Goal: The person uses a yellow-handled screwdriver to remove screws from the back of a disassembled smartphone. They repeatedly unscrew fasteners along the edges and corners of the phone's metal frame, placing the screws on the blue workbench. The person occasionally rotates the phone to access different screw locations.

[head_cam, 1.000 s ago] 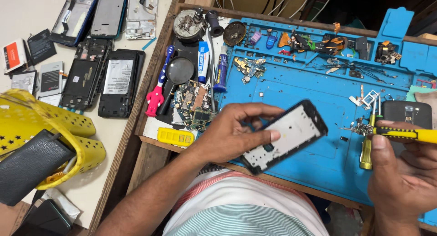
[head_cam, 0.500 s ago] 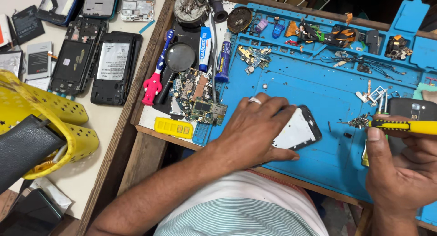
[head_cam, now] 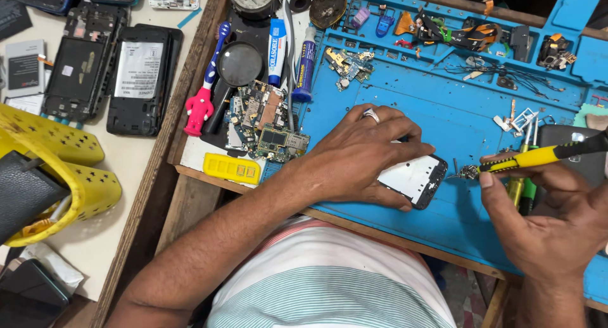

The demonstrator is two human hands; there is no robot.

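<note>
My left hand (head_cam: 364, 157), a ring on one finger, presses a small phone frame (head_cam: 415, 179) with a white inner panel flat on the blue work mat (head_cam: 443, 113). My right hand (head_cam: 544, 220) grips a yellow-and-black screwdriver (head_cam: 544, 156), whose tip points left at a small metal part (head_cam: 467, 171) just right of the phone frame. More yellow and green tool handles (head_cam: 520, 189) lie under that hand.
Circuit boards (head_cam: 266, 122), a magnifier (head_cam: 237, 65), tubes (head_cam: 277, 43) and a pink toothbrush (head_cam: 202, 94) lie left of the mat. Opened phones (head_cam: 111, 75) rest on the beige table. A yellow perforated basket (head_cam: 57, 170) sits far left. Small parts fill the mat's top compartments (head_cam: 443, 27).
My left hand lowered the phone frame from a raised, tilted hold to flat on the mat. The screwdriver tip came closer to the frame's right end.
</note>
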